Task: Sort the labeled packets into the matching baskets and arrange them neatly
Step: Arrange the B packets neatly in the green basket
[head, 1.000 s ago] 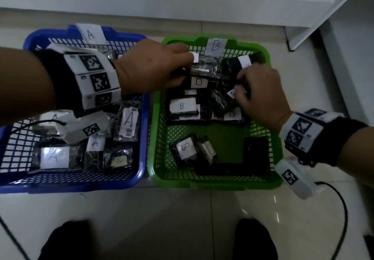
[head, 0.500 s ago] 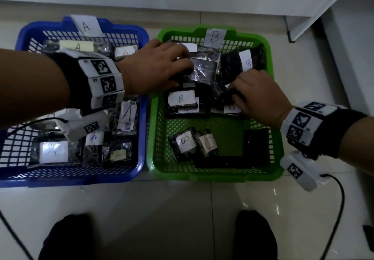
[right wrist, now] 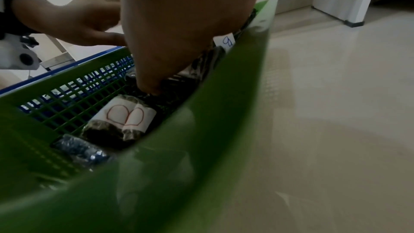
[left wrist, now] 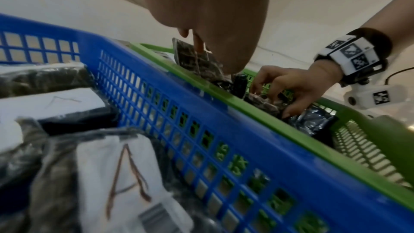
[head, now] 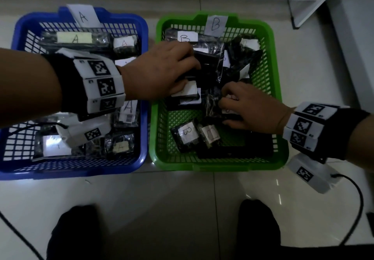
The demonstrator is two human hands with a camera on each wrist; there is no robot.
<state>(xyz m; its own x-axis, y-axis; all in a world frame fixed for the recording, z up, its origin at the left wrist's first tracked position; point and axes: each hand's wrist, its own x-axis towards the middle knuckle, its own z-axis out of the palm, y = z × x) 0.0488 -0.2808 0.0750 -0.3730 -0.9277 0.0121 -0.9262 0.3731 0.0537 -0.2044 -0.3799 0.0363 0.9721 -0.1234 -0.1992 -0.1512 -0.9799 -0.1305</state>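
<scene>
Sorting looks done: A-labelled packets (head: 128,108) fill the blue basket (head: 144,89), B packets (head: 187,133) the green basket (head: 272,71); tidying remains. The left hand (head: 159,71) grips a dark packet (head: 206,65) mid-basket. The left wrist view alone shows the right hand (head: 251,109) pinching a packet near the right wall.

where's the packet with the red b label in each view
head: red B packet near the green basket's front, right of a black-ink B packet.
left wrist: not in view.
right wrist: left of centre, under the right hand.
shared landmark: green basket.
</scene>
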